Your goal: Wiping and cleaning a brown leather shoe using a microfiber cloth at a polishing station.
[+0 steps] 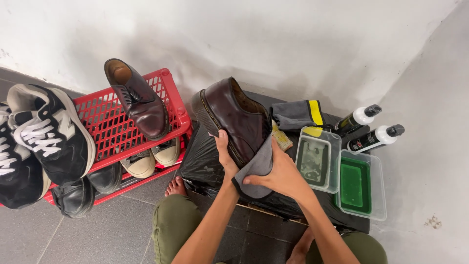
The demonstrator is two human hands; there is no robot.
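A dark burgundy leather shoe [229, 115] rests on its side on a black plastic-covered surface [200, 164]. My left hand [223, 151] grips the shoe at its sole edge. My right hand [278, 173] presses a grey cloth [256, 168] against the shoe's side near the heel. A small brush [282, 138] lies just behind the cloth.
A red plastic rack [105, 122] on the left holds the matching burgundy shoe [139, 100], black-and-white sneakers [49, 134], and black and beige shoes below. Right of the shoe lie a folded grey-yellow cloth [298, 113], two clear trays [320, 159], one green-lined [355, 185], and two bottles [364, 128].
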